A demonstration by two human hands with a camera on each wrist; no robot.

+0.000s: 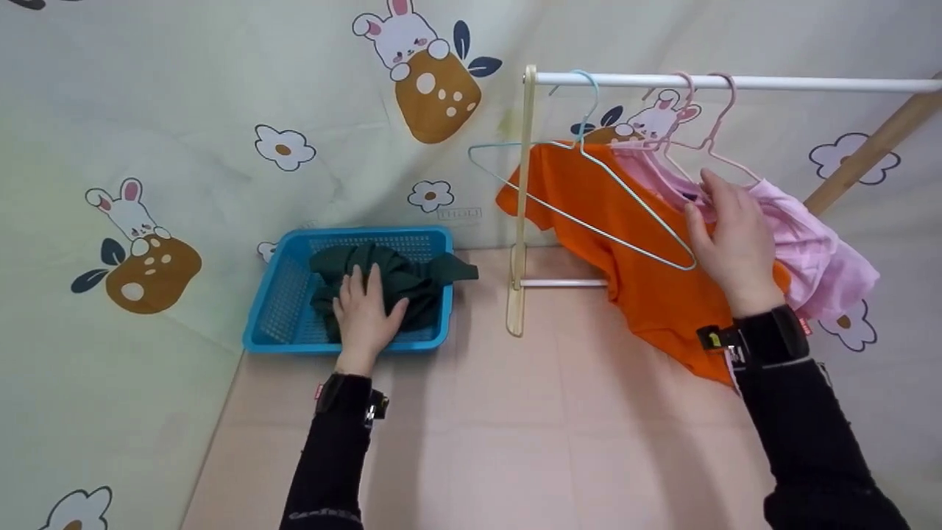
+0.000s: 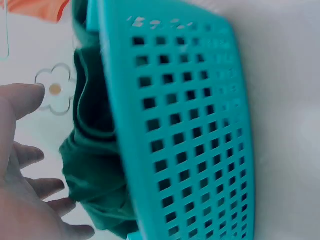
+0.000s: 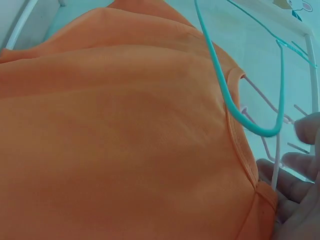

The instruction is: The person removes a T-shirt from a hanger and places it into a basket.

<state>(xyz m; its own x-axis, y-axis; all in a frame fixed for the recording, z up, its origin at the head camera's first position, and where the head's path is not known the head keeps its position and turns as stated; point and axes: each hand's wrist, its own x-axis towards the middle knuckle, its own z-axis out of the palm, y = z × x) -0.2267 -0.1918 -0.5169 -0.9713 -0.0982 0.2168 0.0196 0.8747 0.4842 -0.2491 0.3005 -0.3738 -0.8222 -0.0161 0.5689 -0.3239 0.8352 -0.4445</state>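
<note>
My left hand [image 1: 366,313], fingers spread, hovers over a dark green garment [image 1: 427,283] bunched up in a blue plastic basket [image 1: 254,316]. The left wrist view shows the fingertips right at the garment's [image 2: 95,165] folds, with nothing gripped. My right hand [image 1: 739,246] is raised at the rack, fingers loosely extended beside an orange shirt [image 1: 662,324]. In the right wrist view, its fingertips lie by the orange shirt's edge and a pale hanger arm. A light blue hanger [image 3: 264,133] hangs in front of the orange shirt. Behind is a pink shirt [image 1: 798,235].
The rack's white rail [image 1: 633,81] carries the hangers, including pink ones [image 1: 732,92]. A wooden upright [image 1: 524,184] stands between basket and shirts, and a slanted wooden leg [image 1: 876,143] is at right. A printed curtain [image 1: 221,59] backs the pinkish surface [image 1: 500,442].
</note>
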